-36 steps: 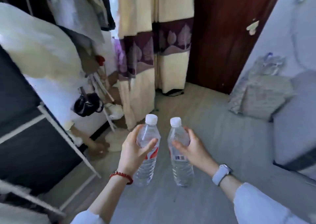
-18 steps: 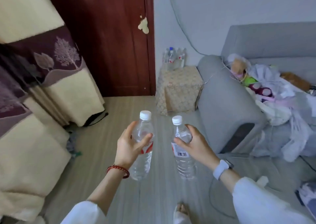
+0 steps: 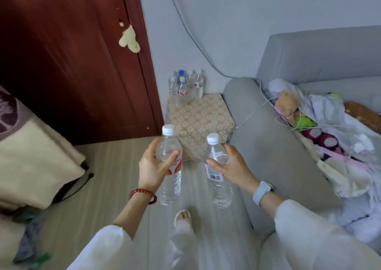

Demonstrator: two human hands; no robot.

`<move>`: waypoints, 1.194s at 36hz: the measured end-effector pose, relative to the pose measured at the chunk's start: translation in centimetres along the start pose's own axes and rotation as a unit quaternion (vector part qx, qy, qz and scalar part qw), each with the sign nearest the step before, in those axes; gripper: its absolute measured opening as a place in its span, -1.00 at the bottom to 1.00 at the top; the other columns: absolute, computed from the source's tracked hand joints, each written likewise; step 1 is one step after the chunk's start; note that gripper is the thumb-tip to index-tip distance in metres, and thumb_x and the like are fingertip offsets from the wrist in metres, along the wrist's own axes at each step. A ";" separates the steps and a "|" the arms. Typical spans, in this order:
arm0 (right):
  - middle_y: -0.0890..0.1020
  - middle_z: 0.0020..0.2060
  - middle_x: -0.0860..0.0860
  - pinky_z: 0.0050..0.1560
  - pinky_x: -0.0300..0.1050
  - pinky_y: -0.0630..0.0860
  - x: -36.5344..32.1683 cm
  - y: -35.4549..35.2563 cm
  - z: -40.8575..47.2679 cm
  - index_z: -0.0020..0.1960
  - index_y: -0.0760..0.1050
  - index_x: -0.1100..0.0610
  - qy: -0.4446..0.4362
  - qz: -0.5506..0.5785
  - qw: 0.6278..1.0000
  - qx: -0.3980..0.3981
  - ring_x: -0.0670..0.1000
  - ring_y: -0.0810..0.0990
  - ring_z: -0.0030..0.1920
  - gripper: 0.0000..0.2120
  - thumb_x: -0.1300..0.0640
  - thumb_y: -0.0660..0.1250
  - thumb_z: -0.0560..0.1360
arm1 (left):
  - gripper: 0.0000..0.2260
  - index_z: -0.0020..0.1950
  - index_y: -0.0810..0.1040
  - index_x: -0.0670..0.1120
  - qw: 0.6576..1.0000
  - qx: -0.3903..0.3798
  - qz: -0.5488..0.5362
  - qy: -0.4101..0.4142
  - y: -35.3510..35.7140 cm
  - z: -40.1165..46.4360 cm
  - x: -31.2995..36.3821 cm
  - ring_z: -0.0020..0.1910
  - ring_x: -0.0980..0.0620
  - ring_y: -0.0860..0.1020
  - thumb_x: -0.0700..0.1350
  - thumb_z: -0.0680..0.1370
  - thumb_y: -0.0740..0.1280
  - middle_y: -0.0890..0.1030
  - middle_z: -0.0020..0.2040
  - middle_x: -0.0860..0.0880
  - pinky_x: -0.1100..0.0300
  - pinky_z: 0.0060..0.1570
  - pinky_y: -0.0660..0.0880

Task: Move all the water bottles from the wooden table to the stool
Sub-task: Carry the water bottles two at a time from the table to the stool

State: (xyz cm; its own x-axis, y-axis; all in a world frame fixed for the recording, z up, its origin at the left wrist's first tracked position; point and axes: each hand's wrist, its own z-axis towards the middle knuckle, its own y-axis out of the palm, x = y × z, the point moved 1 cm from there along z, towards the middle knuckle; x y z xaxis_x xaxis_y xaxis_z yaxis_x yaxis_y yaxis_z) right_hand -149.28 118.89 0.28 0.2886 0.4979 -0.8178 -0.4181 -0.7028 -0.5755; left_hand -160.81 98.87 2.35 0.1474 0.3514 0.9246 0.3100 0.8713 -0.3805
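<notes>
While both hands grip bottles | stool (image 3: 203,117) front bare | bottle cluster (image 3: 186,85) at back edge

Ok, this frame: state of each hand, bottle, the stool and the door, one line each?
left hand: grips a bottle around its middle
right hand: grips a bottle around its upper body
left water bottle: upright, capped, carried in the air
right water bottle: upright, capped, carried in the air
stool: patterned cover, front of the top bare
bottles on the stool: upright, clustered at the back corner
door: closed
</notes>
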 end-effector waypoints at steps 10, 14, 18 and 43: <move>0.48 0.08 0.03 0.08 -0.11 0.42 0.7 -0.5 23.1 0.17 0.40 0.10 0.055 0.035 0.997 0.039 0.02 0.47 0.09 -0.55 -0.03 0.43 0.37 | -0.46 0.22 0.38 0.06 0.998 -0.070 0.007 0.005 7.1 24.6 0.1 -0.24 0.07 0.60 0.05 0.31 0.50 0.57 0.03 -0.08 0.33 -0.43 0.54; 0.50 0.09 0.06 0.13 0.02 0.47 2.1 -1.5 30.5 0.20 0.39 0.09 0.081 0.054 0.995 0.035 0.05 0.50 0.09 -0.53 -0.03 0.43 0.37 | -0.38 0.27 0.36 0.00 0.994 -0.104 0.028 0.019 11.4 31.8 0.4 -0.11 0.07 0.55 0.03 0.29 0.52 0.48 0.19 -0.04 0.41 -0.41 0.52; 0.42 0.22 -0.02 0.26 -0.09 0.35 5.3 -2.0 38.6 0.35 0.29 0.09 0.122 0.049 0.990 0.048 -0.01 0.41 0.22 -0.36 -0.06 0.43 0.37 | -0.31 0.32 0.35 -0.01 0.982 -0.127 0.127 0.050 16.1 39.4 -0.1 0.12 0.05 0.47 0.14 0.27 0.50 0.51 0.22 -0.01 0.30 0.03 0.42; 0.46 0.08 0.00 -0.03 -0.25 0.43 22.9 7.4 66.8 0.16 0.29 0.03 0.182 0.090 0.974 0.102 -0.03 0.47 0.05 -0.47 0.03 0.49 0.32 | -0.35 -0.06 0.62 -0.11 0.806 -0.107 0.510 0.280 33.0 64.6 -11.8 -0.04 -0.01 0.60 0.29 0.04 0.52 0.68 -0.18 0.04 -0.02 0.10 0.20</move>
State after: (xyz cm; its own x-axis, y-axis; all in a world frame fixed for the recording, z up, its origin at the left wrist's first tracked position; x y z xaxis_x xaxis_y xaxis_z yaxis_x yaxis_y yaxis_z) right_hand -203.34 159.05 -22.36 0.4654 0.1375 -0.8744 -0.6423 -0.6272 -0.4405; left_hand -212.98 145.60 -19.82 0.8105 0.5857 -0.0022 -0.0940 0.1263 -0.9875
